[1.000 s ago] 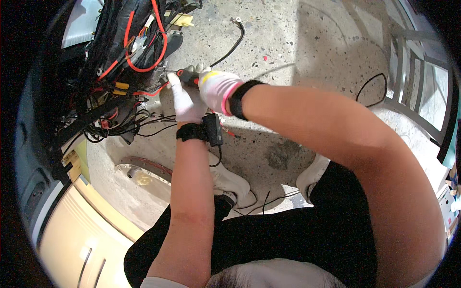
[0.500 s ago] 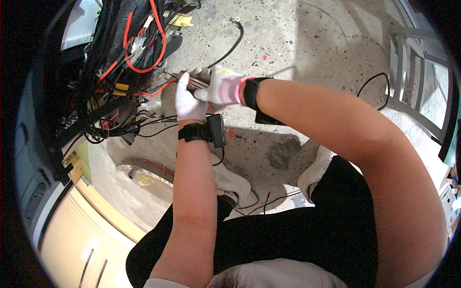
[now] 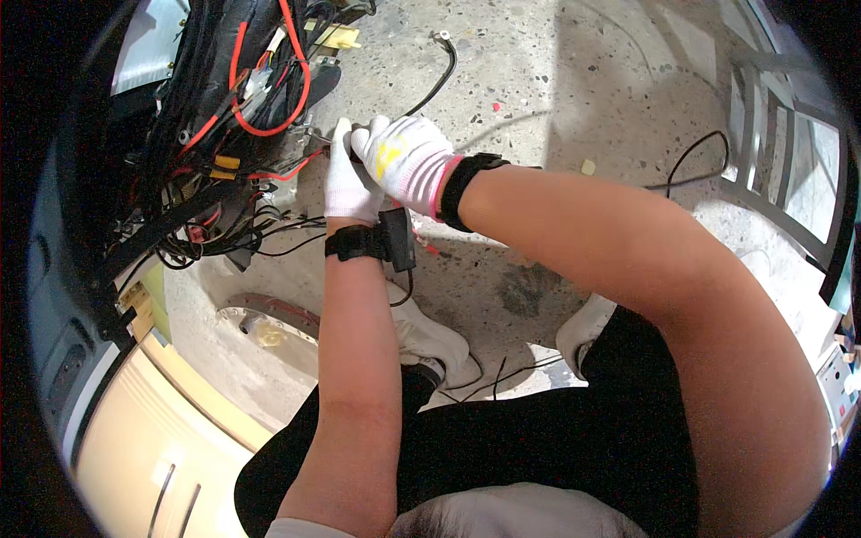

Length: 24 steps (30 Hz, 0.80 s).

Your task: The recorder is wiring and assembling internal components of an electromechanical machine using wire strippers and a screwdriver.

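Note:
White knit gloves cover both my hands, which meet at the right edge of a wiring bundle. My left hand (image 3: 352, 182) is closed with its thumb stretched upward; what it grips is hidden beneath the right hand. Across it lies my right hand (image 3: 405, 160), fingers curled against the left thumb, its grip also covered by the glove. A red wire (image 3: 300, 169) runs from the bundle to the left hand. Beyond the right hand, a black cable (image 3: 439, 82) with a metal ring end lies on the floor.
Tangled black wires (image 3: 211, 99) with a red cable loop (image 3: 305, 90) fill the upper left. A cream panel (image 3: 152, 430) curves at lower left. A grey metal frame (image 3: 780, 161) stands at right, beside a thin black wire loop (image 3: 725, 161). My shoes (image 3: 435, 336) rest on the speckled floor.
My right hand has rolled over and shifted left onto the left hand, covering the greyish pieces that showed between them. The left hand has barely moved.

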Tool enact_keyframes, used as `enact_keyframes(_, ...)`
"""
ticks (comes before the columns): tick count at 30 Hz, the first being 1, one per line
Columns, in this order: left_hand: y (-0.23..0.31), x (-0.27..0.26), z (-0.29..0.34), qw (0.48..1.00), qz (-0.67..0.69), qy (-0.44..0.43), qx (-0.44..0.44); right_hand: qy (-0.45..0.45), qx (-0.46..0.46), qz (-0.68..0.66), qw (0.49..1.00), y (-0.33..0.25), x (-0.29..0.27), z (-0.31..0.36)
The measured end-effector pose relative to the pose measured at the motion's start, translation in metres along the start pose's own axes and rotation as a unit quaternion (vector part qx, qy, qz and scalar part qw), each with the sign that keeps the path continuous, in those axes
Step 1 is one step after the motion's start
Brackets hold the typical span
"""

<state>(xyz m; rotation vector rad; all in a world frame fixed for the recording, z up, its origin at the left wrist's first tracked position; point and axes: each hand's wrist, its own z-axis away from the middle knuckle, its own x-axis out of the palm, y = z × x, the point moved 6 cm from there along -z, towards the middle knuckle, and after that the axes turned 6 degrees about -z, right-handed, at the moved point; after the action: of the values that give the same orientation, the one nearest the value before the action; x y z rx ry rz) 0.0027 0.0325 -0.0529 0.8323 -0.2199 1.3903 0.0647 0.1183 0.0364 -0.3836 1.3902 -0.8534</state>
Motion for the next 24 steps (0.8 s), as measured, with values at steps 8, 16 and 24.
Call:
enact_keyframes(8, 0.0, -0.013, 0.011, 0.984, -0.031, 0.148, 0.093, 0.052, 0.051, -0.294, 0.953, 0.01, 0.002, 0.014)
enact_keyframes(16, 0.004, -0.029, 0.002, 0.994, -0.019, 0.058, 0.09, -0.127, 0.097, -0.159, 0.974, 0.007, 0.016, 0.007)
enact_keyframes(24, 0.004, -0.039, 0.0, 0.985, -0.106, 0.139, 0.0, -0.012, -0.033, -0.027, 0.999, -0.002, 0.003, 0.018)
